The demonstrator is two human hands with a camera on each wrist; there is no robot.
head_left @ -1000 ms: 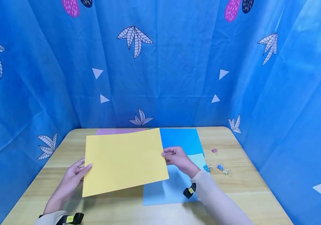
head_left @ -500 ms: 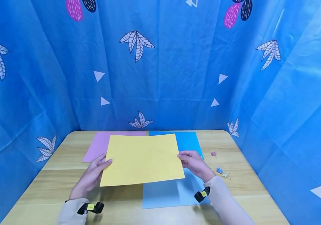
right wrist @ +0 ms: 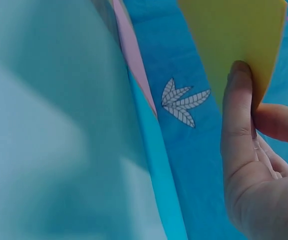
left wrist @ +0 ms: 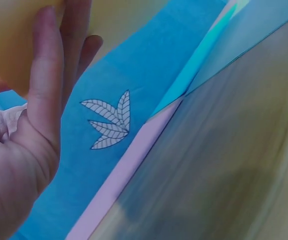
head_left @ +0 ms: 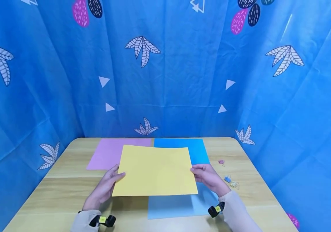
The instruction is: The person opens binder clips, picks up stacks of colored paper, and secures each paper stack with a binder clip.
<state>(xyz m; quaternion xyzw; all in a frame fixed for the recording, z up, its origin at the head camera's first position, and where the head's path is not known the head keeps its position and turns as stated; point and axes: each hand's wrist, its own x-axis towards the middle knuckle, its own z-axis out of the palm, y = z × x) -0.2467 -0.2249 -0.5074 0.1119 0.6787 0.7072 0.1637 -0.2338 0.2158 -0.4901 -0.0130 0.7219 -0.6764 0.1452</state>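
A yellow sheet of paper point(head_left: 156, 170) is held up above the table by both hands. My left hand point(head_left: 104, 187) pinches its left edge, thumb on the upper face and fingers behind. At the opposite edge my right hand point(head_left: 207, 178) pinches it between thumb and fingers, seen closely in the right wrist view, where the paper point(right wrist: 238, 40) bends slightly. Under and behind the sheet lie a pink sheet point(head_left: 104, 156), a blue sheet point(head_left: 195, 153) and a light blue sheet point(head_left: 169, 207), each partly covered from view.
To the right on the wooden table point(head_left: 58, 193) lie small binder clips: a pink one point(head_left: 221, 162), a blue one point(head_left: 227, 178) and a pale yellow one point(head_left: 234, 184). A blue patterned curtain point(head_left: 162, 80) encloses the back and sides.
Both hands have carried the yellow sheet to the right, and it has levelled out. More of the pink sheet shows now. The teal clip seen earlier is hidden behind the right hand.
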